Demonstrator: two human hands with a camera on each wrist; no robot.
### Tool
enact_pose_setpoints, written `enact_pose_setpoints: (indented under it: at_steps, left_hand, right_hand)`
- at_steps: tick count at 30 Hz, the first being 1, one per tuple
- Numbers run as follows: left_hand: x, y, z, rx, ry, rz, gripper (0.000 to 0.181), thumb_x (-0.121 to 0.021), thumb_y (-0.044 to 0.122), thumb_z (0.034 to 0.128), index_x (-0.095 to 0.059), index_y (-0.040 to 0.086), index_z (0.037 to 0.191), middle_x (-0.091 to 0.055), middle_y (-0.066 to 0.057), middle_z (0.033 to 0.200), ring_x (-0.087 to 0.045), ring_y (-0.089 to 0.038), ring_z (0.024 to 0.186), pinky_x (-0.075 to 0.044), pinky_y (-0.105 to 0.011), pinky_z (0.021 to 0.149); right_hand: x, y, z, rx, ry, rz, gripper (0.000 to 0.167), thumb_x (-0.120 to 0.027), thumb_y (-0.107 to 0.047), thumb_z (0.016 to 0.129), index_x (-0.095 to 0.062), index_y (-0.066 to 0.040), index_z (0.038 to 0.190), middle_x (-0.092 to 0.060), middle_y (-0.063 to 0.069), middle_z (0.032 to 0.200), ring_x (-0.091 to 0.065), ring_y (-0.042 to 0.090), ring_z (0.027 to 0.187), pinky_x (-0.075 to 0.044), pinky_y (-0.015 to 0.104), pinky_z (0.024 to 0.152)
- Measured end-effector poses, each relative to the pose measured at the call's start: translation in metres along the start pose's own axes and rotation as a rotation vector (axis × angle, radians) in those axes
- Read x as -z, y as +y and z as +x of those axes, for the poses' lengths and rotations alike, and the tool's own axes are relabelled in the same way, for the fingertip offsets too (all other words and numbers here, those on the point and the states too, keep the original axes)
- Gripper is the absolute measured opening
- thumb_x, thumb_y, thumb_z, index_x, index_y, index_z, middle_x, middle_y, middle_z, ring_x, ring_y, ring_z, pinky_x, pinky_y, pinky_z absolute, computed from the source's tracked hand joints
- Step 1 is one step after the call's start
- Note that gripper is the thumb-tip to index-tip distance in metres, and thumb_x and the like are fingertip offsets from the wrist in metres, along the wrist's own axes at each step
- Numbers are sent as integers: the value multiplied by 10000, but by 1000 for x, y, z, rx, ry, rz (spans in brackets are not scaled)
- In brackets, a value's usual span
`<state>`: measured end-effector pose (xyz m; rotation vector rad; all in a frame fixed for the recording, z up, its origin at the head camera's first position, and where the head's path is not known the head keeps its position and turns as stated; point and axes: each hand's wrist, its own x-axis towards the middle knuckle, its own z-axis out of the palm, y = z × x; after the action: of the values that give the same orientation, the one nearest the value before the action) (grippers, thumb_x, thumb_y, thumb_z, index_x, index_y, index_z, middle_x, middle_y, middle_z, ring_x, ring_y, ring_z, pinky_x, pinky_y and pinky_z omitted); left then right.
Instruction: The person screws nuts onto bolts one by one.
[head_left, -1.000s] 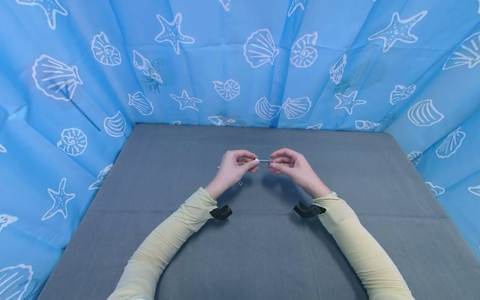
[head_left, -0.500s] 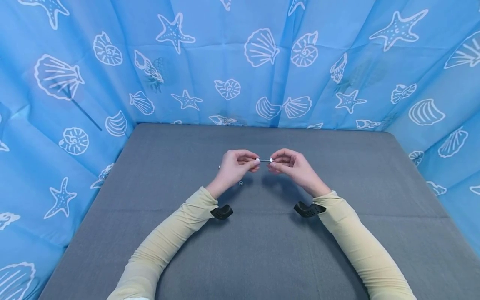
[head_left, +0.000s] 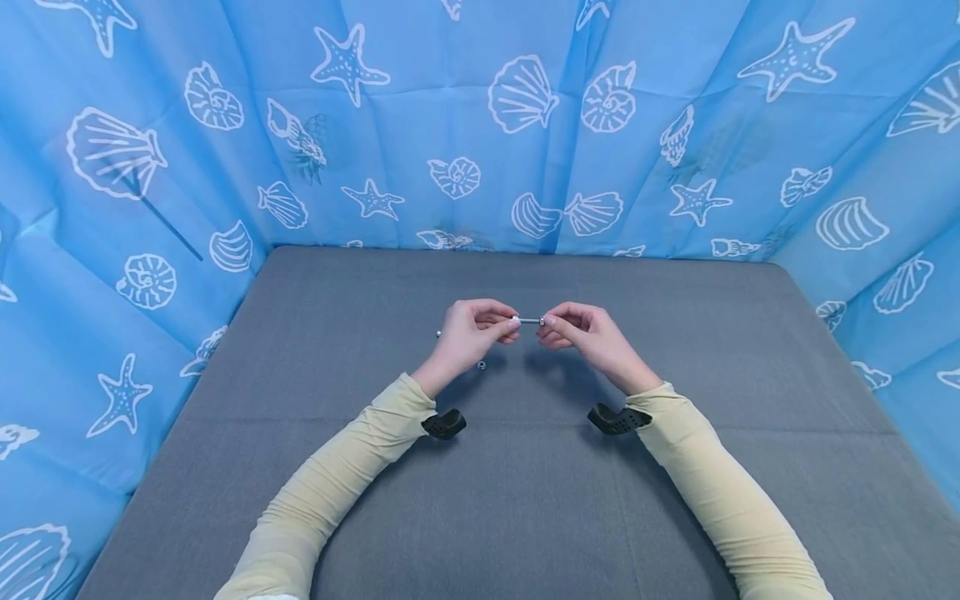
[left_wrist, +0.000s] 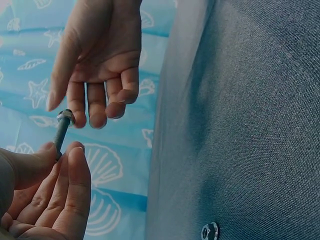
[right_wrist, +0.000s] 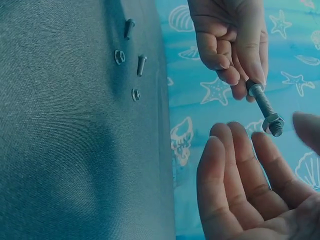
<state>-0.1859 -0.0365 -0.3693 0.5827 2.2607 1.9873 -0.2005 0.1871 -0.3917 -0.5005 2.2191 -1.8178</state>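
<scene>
My left hand (head_left: 471, 329) pinches a metal bolt (right_wrist: 262, 102) by its head between thumb and fingertips, above the table. A hex nut (right_wrist: 273, 123) sits on the bolt's threads near the free end, and a short bit of thread shows beyond it. My right hand (head_left: 588, 333) is at that end, with thumb and fingers spread apart around the nut. In the right wrist view the thumb stands clear of the nut, and the index fingertip is very near it; whether it touches, I cannot tell. The bolt's head is mostly hidden by my left fingers.
On the grey table (head_left: 525, 500) lie two more bolts (right_wrist: 129, 29) and two loose nuts (right_wrist: 119, 57), towards the left hand's side. One loose nut (head_left: 482, 365) shows below the left wrist. A blue shell-print curtain (head_left: 480, 125) surrounds the table's back and sides.
My right thumb and fingers have shifted around the nut, with the thumb now further forward. My left hand and the bolt have stayed in place.
</scene>
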Motion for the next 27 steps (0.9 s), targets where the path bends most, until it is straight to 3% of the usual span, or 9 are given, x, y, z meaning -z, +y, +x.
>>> enact_pose_setpoints:
  at_steps: [7,14,21,27]
  left_hand:
    - [-1,0,0,6,12,-18,154,-643,-4,903,-653,-125,998,-685,-251,890,-667,-418,839,-581,-473,742]
    - [-1,0,0,8,18,-13,170,-646,-6,900,-647,-140,1005,-680,-263,903,-674,-402,835,-595,-414,723]
    - [-1,0,1,14,15,-16,173,-646,3,903,-649,-132,1011,-697,-204,873,-670,-410,844,-586,-452,741]
    - [0,0,1,-3,18,-10,170,-644,-9,901,-645,-142,1006,-688,-235,882,-681,-381,819,-591,-436,727]
  right_hand:
    - [0,0,-1,50,-10,31,326,-628,-91,939,-507,106,1169,-583,346,1084,-654,342,956,-523,534,850]
    - [-1,-3,-2,0,7,-9,348,-593,-237,970,-561,66,1139,-630,261,1057,-663,283,927,-543,496,841]
    - [-2,-2,-1,47,-8,12,338,-622,-112,946,-515,117,1171,-613,294,1069,-643,375,966,-527,533,843]
    - [-3,-2,-1,-22,10,-21,361,-599,-248,966,-569,55,1159,-633,260,1060,-669,271,927,-522,537,856]
